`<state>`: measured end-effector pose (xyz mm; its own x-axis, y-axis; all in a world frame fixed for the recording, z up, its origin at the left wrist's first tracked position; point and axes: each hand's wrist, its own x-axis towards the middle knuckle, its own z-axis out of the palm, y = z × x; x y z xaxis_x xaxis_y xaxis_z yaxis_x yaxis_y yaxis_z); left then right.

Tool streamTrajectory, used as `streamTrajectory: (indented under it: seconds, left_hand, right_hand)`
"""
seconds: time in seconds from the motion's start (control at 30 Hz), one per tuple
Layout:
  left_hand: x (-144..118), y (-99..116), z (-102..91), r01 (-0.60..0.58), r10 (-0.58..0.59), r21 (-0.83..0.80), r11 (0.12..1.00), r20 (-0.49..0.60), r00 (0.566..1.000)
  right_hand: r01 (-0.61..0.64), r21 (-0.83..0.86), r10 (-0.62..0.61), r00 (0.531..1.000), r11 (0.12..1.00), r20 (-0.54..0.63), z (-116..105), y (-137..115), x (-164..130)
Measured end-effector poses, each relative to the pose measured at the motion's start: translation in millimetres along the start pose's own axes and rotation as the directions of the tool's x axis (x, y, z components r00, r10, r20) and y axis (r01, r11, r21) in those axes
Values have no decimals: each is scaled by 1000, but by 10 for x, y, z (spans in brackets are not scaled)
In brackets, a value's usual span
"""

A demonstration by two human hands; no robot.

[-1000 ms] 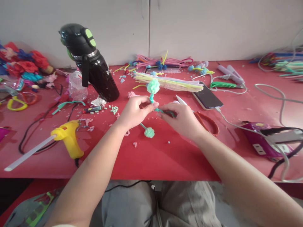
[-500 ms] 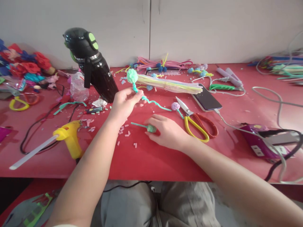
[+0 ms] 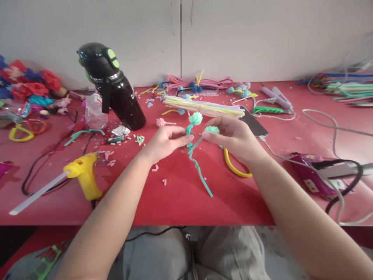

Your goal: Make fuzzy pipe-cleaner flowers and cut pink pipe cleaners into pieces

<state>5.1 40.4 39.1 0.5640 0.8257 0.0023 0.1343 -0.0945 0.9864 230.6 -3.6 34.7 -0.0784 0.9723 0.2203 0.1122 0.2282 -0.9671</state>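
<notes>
Lifted from the table (image 3: 171, 206), the short stem (image 3: 196, 145) is now pinched by the right hand (image 3: 236, 136) at three o'clock and crossed with the long stem (image 3: 198, 170), gripped by the left hand (image 3: 166, 143) at nine; both are seemingly being worked together.

Light observed soft and moderately bright. Pale glare washes the bench (image 3: 361, 146) at three o'clock; a sheen marks the black bottle (image 3: 124, 99) at ten. Deep shade sits beneath the bench at eight. The right hand (image 3: 233, 136) shows slightly soft detail; forearms (image 3: 294, 210) stretch toward the lower edges.
</notes>
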Motion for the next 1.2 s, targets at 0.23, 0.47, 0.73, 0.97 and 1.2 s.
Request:
streamTrajectory:
  seconds: [0.23,0.47,0.73,0.97,1.2]
  left_hand:
    - [4,-33,66,-8,8,15,1000,-3,1000]
    - [1,-27,92,-38,38,-7,999,-54,998]
    - [0,-17,97,-17,15,-55,998,-47,999]
    - [11,-46,133,-28,25,-73,997,-46,999]
    - [19,-79,104,-46,38,-47,998,-150,988]
  right_hand:
    - [76,20,-74,993,997,-94,118,-14,-23]
    - [90,-29,-93,980,996,-178,155,-24,-33]
    - [81,-48,-89,975,996,-203,159,16,-39]
    - [95,-93,-114,967,991,-230,210,47,-50]
    - [6,6,-6,993,1000,-116,191,95,-45]
